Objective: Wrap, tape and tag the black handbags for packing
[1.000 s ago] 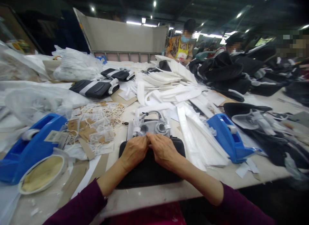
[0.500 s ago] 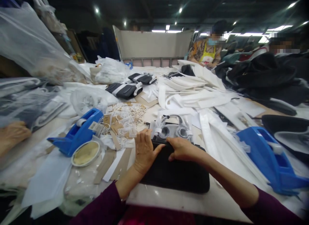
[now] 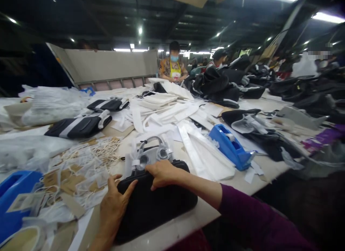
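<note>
A black bag lies on the table right in front of me, its zipped top edge facing away. Beyond that edge, its handle and two coiled rings are wrapped in clear plastic. My left hand grips the bag's upper left corner, thumb across the front and fingers at the side. At the middle of the top edge, my right hand is closed with thumb and forefinger on the rim; whether it pinches a zip pull is hidden.
String tags lie left of the bag. Blue tape dispensers stand at left and right. White foam sheets, wrapped black bags and piled black bags cover the table's far side. A co-worker is beyond.
My view has swung to the right, so the table's contents appear further left. Both hands stay on the black bag in much the same hold. Another person's hand at the left has left view.
</note>
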Motion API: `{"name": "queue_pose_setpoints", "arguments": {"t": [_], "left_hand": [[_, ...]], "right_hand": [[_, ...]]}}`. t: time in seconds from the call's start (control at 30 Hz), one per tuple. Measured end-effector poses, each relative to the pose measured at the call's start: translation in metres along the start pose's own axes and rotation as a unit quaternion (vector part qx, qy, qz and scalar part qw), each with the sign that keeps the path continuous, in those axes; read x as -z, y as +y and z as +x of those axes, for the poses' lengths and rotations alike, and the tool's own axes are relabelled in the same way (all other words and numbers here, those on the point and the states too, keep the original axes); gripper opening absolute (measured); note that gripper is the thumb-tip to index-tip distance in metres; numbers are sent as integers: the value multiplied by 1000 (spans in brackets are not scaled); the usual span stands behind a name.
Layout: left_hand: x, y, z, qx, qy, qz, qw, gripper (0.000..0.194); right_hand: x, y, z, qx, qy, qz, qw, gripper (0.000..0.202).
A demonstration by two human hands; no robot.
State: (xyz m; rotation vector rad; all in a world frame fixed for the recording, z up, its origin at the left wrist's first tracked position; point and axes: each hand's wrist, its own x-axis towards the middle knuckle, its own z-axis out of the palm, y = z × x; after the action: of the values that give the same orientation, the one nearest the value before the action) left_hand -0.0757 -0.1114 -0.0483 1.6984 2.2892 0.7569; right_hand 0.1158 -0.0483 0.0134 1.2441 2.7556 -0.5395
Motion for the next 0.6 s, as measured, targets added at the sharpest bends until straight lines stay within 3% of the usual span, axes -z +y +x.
{"name": "queue_pose_setpoints", "arguments": {"t": [0.1, 0.17, 0.23, 0.33, 0.4, 0.47, 0.53, 0.6], "left_hand": [[4, 0, -1, -3, -36, 69, 997, 50], [3, 1, -3, -38, -34, 99, 994, 48], [1, 3, -6, -104, 36, 133, 985, 49], [-7, 13, -11, -251, 172, 152, 940, 42], [-13, 21, -13, -378, 149, 120, 906, 37], [-17, 27, -13, -470, 72, 79, 876, 40], [-21, 30, -13, -490, 32, 53, 869, 38], [-24, 28, -12, -478, 39, 42, 876, 36]], "right_hand": [[-5, 4, 0, 15, 26, 11, 999, 59], [-8, 6, 0, 14, 39, 16, 999, 59], [-10, 7, 0, -2, 36, 17, 999, 59], [-9, 6, 2, -32, 17, 11, 999, 59], [-8, 3, 3, -33, 15, 9, 999, 52], [-7, 0, 1, -28, 25, 7, 999, 41], [-8, -2, -6, -14, 52, 17, 998, 35], [-12, 1, -17, 42, 121, 46, 991, 31]]}}
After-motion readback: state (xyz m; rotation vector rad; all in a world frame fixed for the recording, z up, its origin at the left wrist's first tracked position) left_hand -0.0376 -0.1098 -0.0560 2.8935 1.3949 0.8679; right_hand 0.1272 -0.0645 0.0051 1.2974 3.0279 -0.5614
